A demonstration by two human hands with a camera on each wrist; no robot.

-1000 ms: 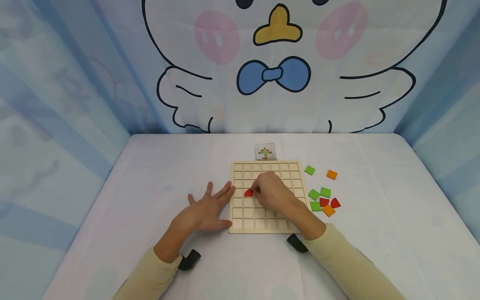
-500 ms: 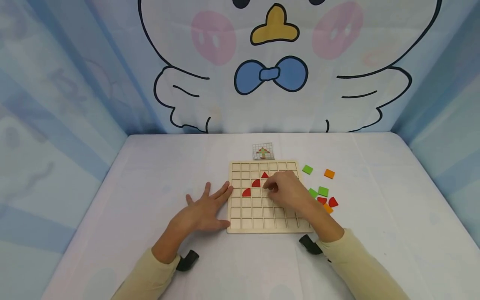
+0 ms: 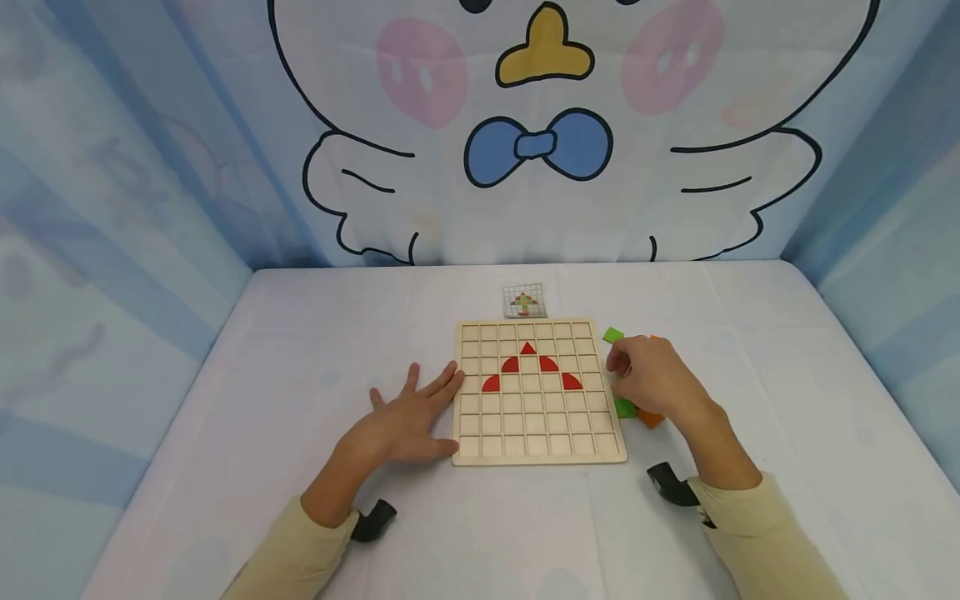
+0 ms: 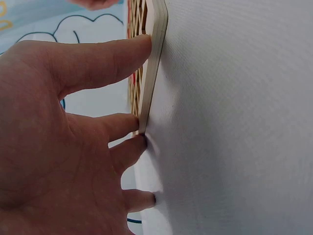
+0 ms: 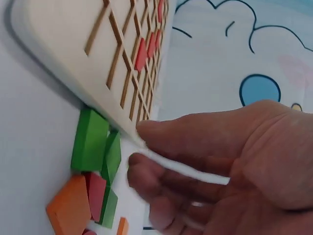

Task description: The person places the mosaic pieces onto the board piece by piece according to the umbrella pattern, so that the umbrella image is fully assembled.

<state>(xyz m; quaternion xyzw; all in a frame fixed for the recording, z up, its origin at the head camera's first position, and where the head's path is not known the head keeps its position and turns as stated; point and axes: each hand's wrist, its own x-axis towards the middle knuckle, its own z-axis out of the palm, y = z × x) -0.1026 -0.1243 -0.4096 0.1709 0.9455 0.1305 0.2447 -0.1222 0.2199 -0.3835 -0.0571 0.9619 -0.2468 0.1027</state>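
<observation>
The wooden grid board [image 3: 525, 462] bears several red pieces: a triangle [image 3: 528, 349] at the top, with quarter-rounds stepping down on both sides, such as the lower left one [image 3: 491, 383] and lower right one [image 3: 572, 382]. My left hand [image 3: 408, 425] lies spread at the board's left side; in the left wrist view its thumb and a finger touch the board's edge [image 4: 155, 63]. Just beyond the right edge hovers my right hand [image 3: 660, 375], fingers loosely bent; in the right wrist view a gap separates thumb and fingers, with nothing between them. It partly covers the loose pieces.
Loose green [image 5: 89, 142], red [image 5: 96, 193] and orange [image 5: 70, 205] pieces lie beside the board's right edge. Another green piece [image 3: 612, 335] is farther back. A small card with a coloured pattern [image 3: 524, 301] lies behind the board. A printed curtain hangs behind the table.
My right hand has moved right, off the board and over the loose pieces. Two red quarter-rounds now show on the board's right half. My left hand stays at the edge.
</observation>
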